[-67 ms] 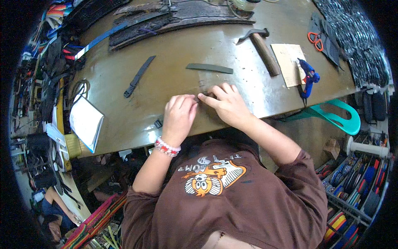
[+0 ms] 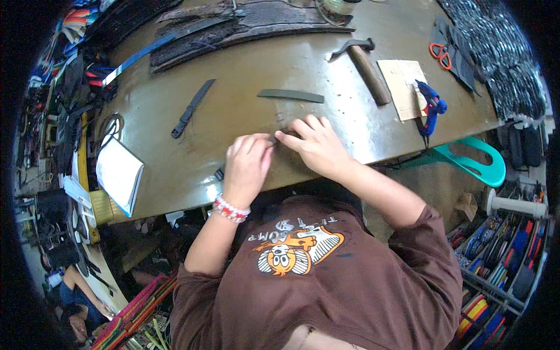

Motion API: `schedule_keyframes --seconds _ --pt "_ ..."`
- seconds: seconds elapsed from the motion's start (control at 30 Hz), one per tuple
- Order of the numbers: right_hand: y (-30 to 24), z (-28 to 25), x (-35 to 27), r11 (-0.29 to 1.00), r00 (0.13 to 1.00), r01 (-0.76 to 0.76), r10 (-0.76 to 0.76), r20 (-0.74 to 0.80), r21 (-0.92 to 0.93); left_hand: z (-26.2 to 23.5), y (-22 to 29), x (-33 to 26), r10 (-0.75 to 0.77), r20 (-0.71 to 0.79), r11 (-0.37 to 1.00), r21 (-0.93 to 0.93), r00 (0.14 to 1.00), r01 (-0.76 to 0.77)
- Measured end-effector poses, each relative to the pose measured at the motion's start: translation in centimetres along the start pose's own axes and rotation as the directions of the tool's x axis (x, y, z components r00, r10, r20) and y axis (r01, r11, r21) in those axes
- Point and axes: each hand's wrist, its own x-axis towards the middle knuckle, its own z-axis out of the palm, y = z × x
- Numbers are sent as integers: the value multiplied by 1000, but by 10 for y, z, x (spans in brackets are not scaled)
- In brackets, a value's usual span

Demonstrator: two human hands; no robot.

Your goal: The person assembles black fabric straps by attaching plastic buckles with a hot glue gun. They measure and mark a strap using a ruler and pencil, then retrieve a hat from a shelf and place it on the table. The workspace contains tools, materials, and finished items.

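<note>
Grip: left hand [image 2: 246,166] pinched a small dark piece [image 2: 273,140] near the worktop [image 2: 169,169] front edge; right hand [image 2: 319,149] closure indeterminable.

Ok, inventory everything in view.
Table: one, brown, centre
Strip: one, olive, mid table
Buckled strap: one, dark, left half
Buckle: one, black, near edge
Hammer: one, brown handle, right half
Board: one, tan, beside hammer
Glue gun: one, blue, board's edge
Scissors: one, orange handles, far right
Notebook: one, white, left edge
Slab: count unclear, dark, far edge
Plastic seat: one, teal, beside table
Clutter: uncounted, multicoloured, both sides
Half-hidden piece: one, dark, centre
Left hand, right hand: two, bare, near edge
</note>
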Motion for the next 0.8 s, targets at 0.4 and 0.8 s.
schedule_keyframes --seconds 0.4,0.8 --pt "134 -43 0 756 783 -610 528 -328 -240 -9 -23 -27 35 -88 998 -44 996 -39" --pt "-22 -35 -39 816 937 -318 347 31 482 -8 -26 -28 22 -94 997 -71 995 -29"
